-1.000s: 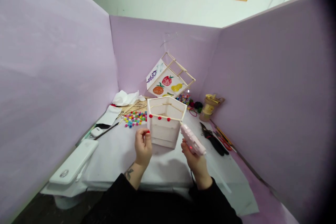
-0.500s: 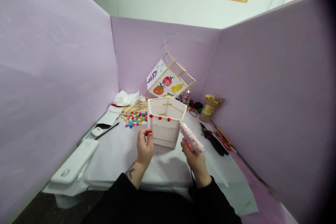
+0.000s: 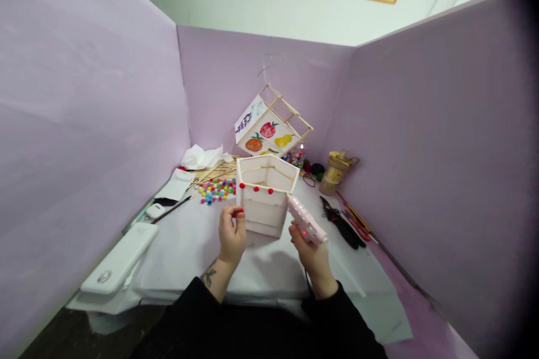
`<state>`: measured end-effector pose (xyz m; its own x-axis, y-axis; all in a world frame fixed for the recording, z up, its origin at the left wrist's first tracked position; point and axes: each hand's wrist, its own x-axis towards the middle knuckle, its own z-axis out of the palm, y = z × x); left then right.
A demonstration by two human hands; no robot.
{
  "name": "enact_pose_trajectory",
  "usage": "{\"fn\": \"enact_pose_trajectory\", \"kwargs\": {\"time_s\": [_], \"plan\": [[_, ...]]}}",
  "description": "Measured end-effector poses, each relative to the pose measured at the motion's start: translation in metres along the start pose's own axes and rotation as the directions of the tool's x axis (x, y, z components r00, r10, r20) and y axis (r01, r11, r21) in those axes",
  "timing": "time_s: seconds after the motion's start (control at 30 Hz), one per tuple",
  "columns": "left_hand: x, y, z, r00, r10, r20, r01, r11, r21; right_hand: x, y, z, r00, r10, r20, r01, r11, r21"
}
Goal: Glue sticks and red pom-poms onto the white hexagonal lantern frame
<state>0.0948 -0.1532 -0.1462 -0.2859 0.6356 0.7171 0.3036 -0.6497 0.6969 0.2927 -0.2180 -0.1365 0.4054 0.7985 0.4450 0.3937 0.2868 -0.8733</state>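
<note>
A five-sided box (image 3: 263, 212) of white panels and thin sticks stands in front of me, its top uncovered. Three red pom-poms (image 3: 256, 188) dot its front top stick. My right hand (image 3: 315, 261) is wrapped round a pale pink hot glue gun (image 3: 306, 221) with a small red light. Its nozzle meets the right end of that front stick. Beside the box's lower left side, my left hand (image 3: 231, 240) pinches another red pom-pom (image 3: 241, 211), partly hidden by the fingertips.
Multicoloured pom-poms (image 3: 217, 190) and wooden sticks (image 3: 219, 167) lie left of the box. Behind it, a stick frame with fruit pictures (image 3: 268, 130) is tilted. Black-handled cutters (image 3: 343, 225) and a jar (image 3: 334, 175) are at right; a white case (image 3: 120, 258) is at left. Lilac panels (image 3: 269, 61) enclose the table.
</note>
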Motion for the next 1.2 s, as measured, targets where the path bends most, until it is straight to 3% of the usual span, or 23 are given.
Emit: {"fn": "enact_pose_trajectory", "kwargs": {"time_s": [0.53,0.77,0.87,1.0,1.2], "plan": [[0.002,0.001,-0.001,0.995,0.101,-0.015,-0.100,0.994,0.041,0.000,-0.022,-0.004,0.992,-0.125,-0.034,0.123,0.990,-0.064],[0.001,0.031,-0.002,0.955,0.297,-0.002,-0.297,0.954,0.040,-0.003,-0.020,-0.008,0.999,-0.017,0.043,0.012,0.994,0.110],[0.009,0.056,0.008,0.920,0.390,0.036,-0.392,0.917,0.078,-0.004,-0.014,-0.011,0.996,0.033,0.082,-0.054,0.962,0.269],[0.029,0.083,0.032,0.848,0.519,0.104,-0.530,0.828,0.185,-0.002,-0.007,-0.015,0.998,0.069,0.011,-0.067,0.890,0.451],[0.040,0.090,0.054,0.828,0.547,0.125,-0.556,0.769,0.316,0.000,-0.002,-0.021,0.991,0.131,-0.028,-0.091,0.810,0.580]]}}
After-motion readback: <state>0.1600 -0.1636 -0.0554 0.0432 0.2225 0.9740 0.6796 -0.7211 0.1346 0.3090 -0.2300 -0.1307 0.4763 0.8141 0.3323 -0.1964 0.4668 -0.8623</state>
